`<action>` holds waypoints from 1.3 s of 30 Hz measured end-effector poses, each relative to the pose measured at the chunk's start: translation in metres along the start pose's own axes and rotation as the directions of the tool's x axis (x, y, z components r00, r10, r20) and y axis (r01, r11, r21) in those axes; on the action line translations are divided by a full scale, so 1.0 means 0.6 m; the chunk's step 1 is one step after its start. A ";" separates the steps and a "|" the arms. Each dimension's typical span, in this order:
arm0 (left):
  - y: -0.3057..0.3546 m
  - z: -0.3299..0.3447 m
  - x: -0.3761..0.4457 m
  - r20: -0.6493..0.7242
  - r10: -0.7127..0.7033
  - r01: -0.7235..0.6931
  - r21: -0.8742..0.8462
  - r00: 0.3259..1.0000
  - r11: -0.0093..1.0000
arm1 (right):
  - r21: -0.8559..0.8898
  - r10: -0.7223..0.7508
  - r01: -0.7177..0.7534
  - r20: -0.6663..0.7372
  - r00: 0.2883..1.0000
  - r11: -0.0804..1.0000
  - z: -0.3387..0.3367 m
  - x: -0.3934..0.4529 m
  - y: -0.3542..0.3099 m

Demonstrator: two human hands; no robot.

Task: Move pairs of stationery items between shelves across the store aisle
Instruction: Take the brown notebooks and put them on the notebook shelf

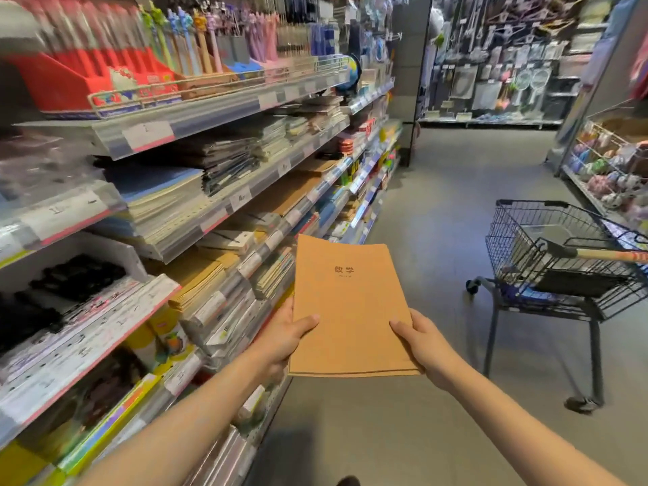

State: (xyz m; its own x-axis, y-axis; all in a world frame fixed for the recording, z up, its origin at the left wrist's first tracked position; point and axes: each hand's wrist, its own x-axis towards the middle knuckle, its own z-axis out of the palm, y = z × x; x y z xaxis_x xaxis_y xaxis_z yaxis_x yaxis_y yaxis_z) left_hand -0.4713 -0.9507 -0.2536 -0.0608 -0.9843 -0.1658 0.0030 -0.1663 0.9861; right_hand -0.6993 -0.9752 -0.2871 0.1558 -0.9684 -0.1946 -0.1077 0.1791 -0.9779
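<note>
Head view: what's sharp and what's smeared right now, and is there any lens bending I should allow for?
Head view: the brown notebooks and both hands, left hand and right hand, are sharp; the left shelving is motion-smeared, worst at the upper left pen displays; wide-angle bending curves the shelf edges; the shopping cart is fairly clear; lighting is even, no strong glare.

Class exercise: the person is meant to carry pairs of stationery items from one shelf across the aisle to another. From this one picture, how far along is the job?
Done: brown notebooks are off the shelf; how many earlier pairs were moved cannot be told. In hand: the left hand and right hand grip the lower edge, thumbs on top, beside the left shelves. At least two covers show at the top edge. Left: crossing to the right-hand shelves and putting them down.
</note>
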 end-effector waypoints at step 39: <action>0.198 0.129 1.153 -0.361 -0.111 0.055 -0.161 0.926 0.985 | -0.064 0.065 -0.043 0.415 0.908 0.997 -0.389 1.231 -0.244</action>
State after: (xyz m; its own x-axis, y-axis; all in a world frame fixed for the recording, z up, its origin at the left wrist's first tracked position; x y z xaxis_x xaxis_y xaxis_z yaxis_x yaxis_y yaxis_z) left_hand -0.5901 -1.6468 -0.2504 0.3036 -0.9145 -0.2674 0.1598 -0.2278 0.9605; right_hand -0.7974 -1.7574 -0.2697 0.5417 -0.7952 -0.2723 -0.1770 0.2087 -0.9618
